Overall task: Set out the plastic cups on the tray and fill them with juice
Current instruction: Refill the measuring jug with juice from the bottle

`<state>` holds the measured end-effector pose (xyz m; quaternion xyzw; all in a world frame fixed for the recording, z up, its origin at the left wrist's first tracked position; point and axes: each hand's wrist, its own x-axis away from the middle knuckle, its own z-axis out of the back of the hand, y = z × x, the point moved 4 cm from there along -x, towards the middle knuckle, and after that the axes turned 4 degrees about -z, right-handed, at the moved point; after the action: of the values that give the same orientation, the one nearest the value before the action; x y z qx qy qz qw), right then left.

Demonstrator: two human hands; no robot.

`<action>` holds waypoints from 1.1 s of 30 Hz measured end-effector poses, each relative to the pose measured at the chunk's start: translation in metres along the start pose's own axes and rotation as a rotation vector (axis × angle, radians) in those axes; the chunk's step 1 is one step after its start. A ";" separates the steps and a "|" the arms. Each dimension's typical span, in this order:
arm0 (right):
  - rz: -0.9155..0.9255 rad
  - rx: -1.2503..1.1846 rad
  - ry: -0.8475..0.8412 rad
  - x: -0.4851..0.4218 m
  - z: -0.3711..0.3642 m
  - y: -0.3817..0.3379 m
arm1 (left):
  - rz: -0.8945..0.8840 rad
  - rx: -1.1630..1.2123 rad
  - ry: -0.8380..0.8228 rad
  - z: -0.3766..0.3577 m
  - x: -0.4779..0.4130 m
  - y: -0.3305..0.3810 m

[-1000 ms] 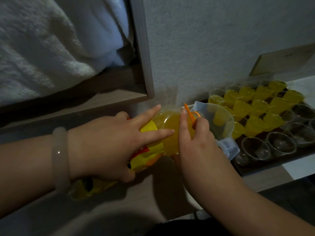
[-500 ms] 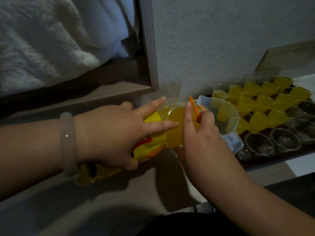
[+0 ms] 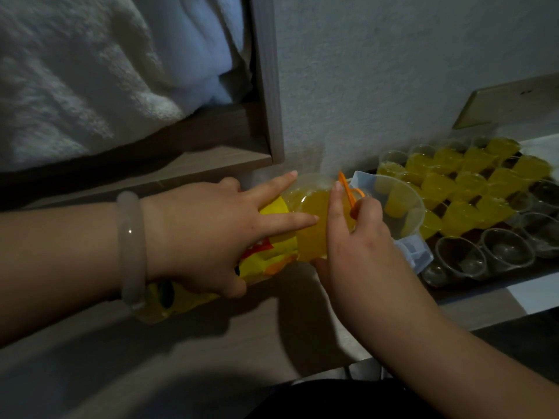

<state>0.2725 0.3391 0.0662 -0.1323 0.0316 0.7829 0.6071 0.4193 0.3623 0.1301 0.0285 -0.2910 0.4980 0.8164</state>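
Juice bottle (image 3: 311, 231) on its side, neck pointing right toward jug (image 3: 406, 204)

Far side: the wall (image 3: 393, 71) closes off all passage behind the bottle (image 3: 272, 252), jug (image 3: 399, 204) and tray (image 3: 484, 281)

Upper left: an upright post (image 3: 266, 80) and a shelf (image 3: 196, 164) loaded with towels (image 3: 75, 86) block entry

Centre: the bottle lies tilted across the counter (image 3: 211, 343), gripped by the left hand (image 3: 205, 234) and right hand (image 3: 360, 246), its neck end at the jug; no gap shows between them

Right: cups (image 3: 438, 186) stand packed rim to rim on the tray; access from above only

Near side: open counter runs in front of the bottle and below both forearms
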 end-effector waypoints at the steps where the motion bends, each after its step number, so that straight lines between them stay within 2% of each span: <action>1: -0.005 0.010 -0.007 0.000 0.000 0.000 | 0.001 -0.001 -0.002 0.001 0.000 0.000; 6: 0.017 -0.054 -0.005 0.000 -0.001 0.002 | 0.010 -0.011 -0.014 0.004 0.000 0.001; 10: 0.011 -0.049 -0.107 0.001 0.002 0.002 | 0.004 0.000 -0.003 0.005 0.001 0.001; 13: 0.084 -0.067 -0.173 0.002 0.008 -0.001 | 0.006 0.000 -0.013 0.005 0.002 0.002; 18: 0.149 -0.134 -0.176 0.004 0.017 -0.002 | 0.012 -0.021 -0.010 0.006 0.003 0.002; 27: 0.118 -0.146 -0.240 0.005 0.018 0.000 | 0.008 -0.011 0.000 0.006 0.002 0.002; 33: 0.089 -0.116 -0.212 0.007 0.016 0.000 | 0.013 -0.032 -0.006 0.007 0.002 0.003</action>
<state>0.2684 0.3488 0.0802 -0.0821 -0.0721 0.8192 0.5630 0.4146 0.3631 0.1365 0.0149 -0.3016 0.4986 0.8125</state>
